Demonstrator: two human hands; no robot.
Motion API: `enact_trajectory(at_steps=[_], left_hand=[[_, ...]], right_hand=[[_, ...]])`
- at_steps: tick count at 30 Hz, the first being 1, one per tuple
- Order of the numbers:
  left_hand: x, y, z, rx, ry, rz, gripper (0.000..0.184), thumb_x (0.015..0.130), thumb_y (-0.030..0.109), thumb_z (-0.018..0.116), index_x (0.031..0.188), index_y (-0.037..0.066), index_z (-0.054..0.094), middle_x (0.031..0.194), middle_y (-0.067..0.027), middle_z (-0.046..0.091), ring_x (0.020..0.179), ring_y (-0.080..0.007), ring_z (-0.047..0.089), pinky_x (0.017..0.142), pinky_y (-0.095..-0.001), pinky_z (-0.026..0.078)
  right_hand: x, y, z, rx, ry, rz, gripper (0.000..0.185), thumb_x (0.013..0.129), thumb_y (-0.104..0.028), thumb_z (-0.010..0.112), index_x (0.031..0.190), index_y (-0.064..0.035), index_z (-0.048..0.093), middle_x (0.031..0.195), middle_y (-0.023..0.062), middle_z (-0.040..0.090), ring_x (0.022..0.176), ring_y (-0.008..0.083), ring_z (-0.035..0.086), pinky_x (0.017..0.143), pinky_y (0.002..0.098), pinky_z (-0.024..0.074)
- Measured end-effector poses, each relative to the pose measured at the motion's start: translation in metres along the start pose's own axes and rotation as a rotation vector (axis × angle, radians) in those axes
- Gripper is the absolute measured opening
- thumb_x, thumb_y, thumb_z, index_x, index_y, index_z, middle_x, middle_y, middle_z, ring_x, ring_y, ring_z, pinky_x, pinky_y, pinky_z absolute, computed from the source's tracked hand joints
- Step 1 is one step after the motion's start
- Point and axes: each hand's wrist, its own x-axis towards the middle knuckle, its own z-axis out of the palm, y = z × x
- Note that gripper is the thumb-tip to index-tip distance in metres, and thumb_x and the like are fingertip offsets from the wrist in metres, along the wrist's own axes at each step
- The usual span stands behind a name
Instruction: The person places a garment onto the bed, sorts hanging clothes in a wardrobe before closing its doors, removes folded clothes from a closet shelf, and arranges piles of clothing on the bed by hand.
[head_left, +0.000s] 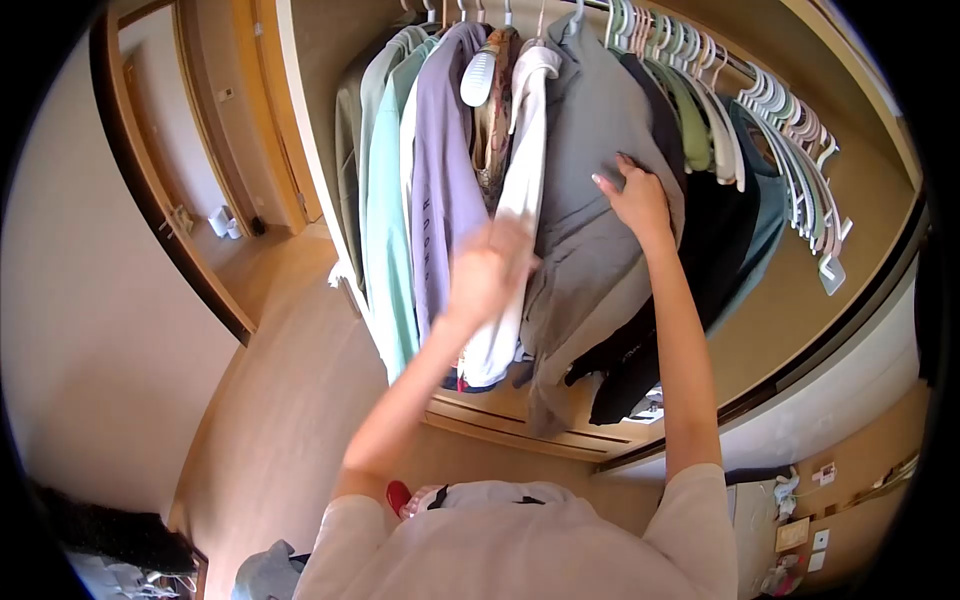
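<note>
A grey long-sleeved garment (590,130) hangs from a light hanger (575,20) on the wardrobe rail. My right hand (640,205) rests on its right side, with the thumb and fingers apart against the cloth. My left hand (490,270), smeared by motion, is in front of a white garment (525,170) and close to the grey one's left edge. Whether it grips anything cannot be made out. Left of the white garment hang a patterned piece (493,135), a lavender top (445,150) with dark letters, and a mint-green one (388,230).
Several bare hangers (790,130) crowd the rail's right end, beside black (715,225) and teal clothes (765,190). The wardrobe's left side panel (310,110) stands near a doorway (165,120). Below lies a wooden floor (270,400), with a red shoe (398,495) near me.
</note>
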Motion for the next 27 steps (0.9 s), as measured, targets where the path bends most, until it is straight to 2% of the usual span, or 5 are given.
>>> enact_trajectory(at_steps=[4, 7, 11, 13, 27], left_hand=[[0.010, -0.045, -0.035, 0.547, 0.316, -0.314, 0.077, 0.072, 0.033, 0.077, 0.133, 0.006, 0.038, 0.127, -0.0178, 0.045, 0.116, -0.0366, 0.047, 0.094, -0.0462, 0.040], [0.017, -0.052, -0.028, 0.489, 0.271, -0.556, 0.089, 0.069, 0.039, 0.078, 0.137, 0.003, 0.033, 0.137, -0.0195, 0.034, 0.124, -0.0339, 0.039, 0.098, -0.0480, 0.036], [0.014, -0.091, -0.040, 0.896, -0.206, -0.786, 0.051, 0.079, 0.027, 0.068, 0.121, 0.005, 0.049, 0.091, -0.0127, 0.066, 0.086, -0.0277, 0.064, 0.093, -0.0423, 0.039], [-0.008, -0.101, -0.069, 1.011, 0.068, -0.481, 0.024, 0.082, 0.016, 0.060, 0.104, 0.008, 0.055, 0.066, -0.0053, 0.065, 0.065, -0.0240, 0.065, 0.087, -0.0382, 0.041], [-0.011, -0.071, -0.110, 1.120, 0.199, -0.418, 0.013, 0.076, 0.011, 0.061, 0.089, 0.012, 0.060, 0.080, -0.0091, 0.067, 0.070, -0.0287, 0.066, 0.074, -0.0411, 0.050]], right_hand=[[0.000, -0.032, 0.015, 0.174, -0.115, 0.005, 0.098, 0.067, -0.074, 0.063, 0.130, 0.0005, 0.052, 0.109, 0.0276, 0.063, 0.100, 0.0416, 0.062, 0.087, 0.0461, 0.0490], [-0.002, -0.074, 0.034, 0.019, -0.248, 0.044, 0.078, 0.070, -0.066, 0.067, 0.111, 0.0004, 0.062, 0.096, 0.0257, 0.067, 0.094, 0.0396, 0.065, 0.082, 0.0460, 0.0516], [-0.001, -0.035, 0.038, -0.133, -0.086, 0.044, 0.024, 0.079, -0.021, 0.066, 0.080, 0.0020, 0.067, 0.085, 0.0268, 0.066, 0.081, 0.0408, 0.066, 0.076, 0.0446, 0.0530], [0.005, 0.026, 0.035, -0.123, 0.038, 0.009, 0.023, 0.079, -0.018, 0.065, 0.078, 0.0050, 0.066, 0.078, 0.0273, 0.064, 0.076, 0.0422, 0.064, 0.072, 0.0471, 0.0517], [-0.032, -0.002, -0.020, -0.187, 0.072, -0.046, 0.024, 0.082, -0.021, 0.063, 0.100, -0.0047, 0.065, 0.081, 0.0243, 0.066, 0.078, 0.0417, 0.064, 0.074, 0.0483, 0.0514]])
